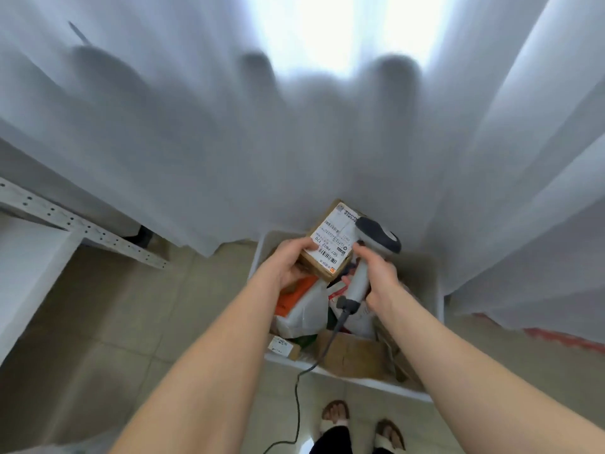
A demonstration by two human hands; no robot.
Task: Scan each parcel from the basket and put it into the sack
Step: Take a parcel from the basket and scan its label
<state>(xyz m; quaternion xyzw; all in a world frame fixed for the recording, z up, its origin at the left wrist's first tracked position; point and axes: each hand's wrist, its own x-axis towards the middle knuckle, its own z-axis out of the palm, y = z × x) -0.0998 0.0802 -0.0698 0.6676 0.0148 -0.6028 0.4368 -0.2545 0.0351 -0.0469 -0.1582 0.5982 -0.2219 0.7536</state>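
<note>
While the left hand point(290, 261) holds a brown cardboard parcel point(329, 249) above the white basket point(376, 384), its grip is clamped on the box: the thumb lies across the white label and the fingers are hidden beneath. The label's fine print is too small to read.

The right hand point(379, 273) has its grip closed round the handle of a grey scanner point(376, 239), whose head sits just beside the parcel's right edge. Its scanning window faces away, and the trigger finger cannot be made out. A dark cable point(298, 398) trails from the handle to the floor.

More parcels crowd the basket, among them a white and orange bag point(304, 306) and a brown box point(350, 355), partly covered by the arms. A white curtain point(196, 142) drapes over the basket's far edge, with dim, blurred shapes behind it.
</note>
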